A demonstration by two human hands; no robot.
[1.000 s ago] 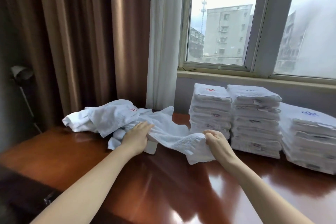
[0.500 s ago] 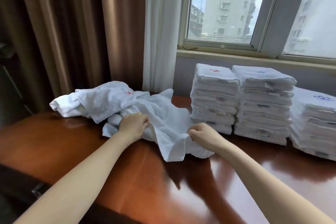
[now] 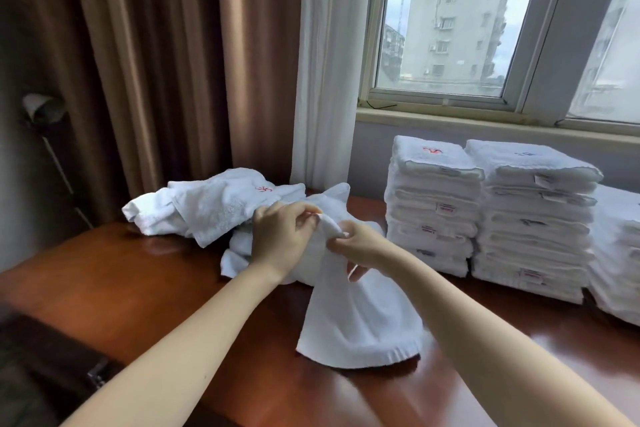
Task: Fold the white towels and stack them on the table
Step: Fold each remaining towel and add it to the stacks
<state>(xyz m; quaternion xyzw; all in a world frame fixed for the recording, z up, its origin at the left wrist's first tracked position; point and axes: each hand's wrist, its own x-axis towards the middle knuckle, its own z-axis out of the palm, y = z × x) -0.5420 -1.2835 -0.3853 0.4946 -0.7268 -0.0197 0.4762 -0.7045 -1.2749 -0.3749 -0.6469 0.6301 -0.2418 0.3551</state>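
Towel (image 3: 360, 319) held up for folding: a person at a dark wooden table (image 3: 138, 288) lifts one white towel by its top edge, the cloth hanging in a loose cone with its lower hem resting on the wood just in front of them. The left hand (image 3: 280, 239) and right hand (image 3: 360, 246) meet at the same bunched corner, nearly touching, the fingers of each curled and pinching the cloth. Behind the hands, toward the curtain (image 3: 180, 62), lies a rumpled pile (image 3: 214, 208) of unfolded ones, one showing a red mark. To the right, under the window (image 3: 450, 28), finished stacks (image 3: 433, 211) stand side by side, close together, with another cut off at the frame's edge.

By the look of it, most of the job is done and this piece is at the very start of its fold, the corners only now being sorted out. The next move likely calls for the hands to draw apart along the top edge until the cloth hangs square, then lay it flat on the bare wood near the person. The bunched grip could leave the edges uneven.
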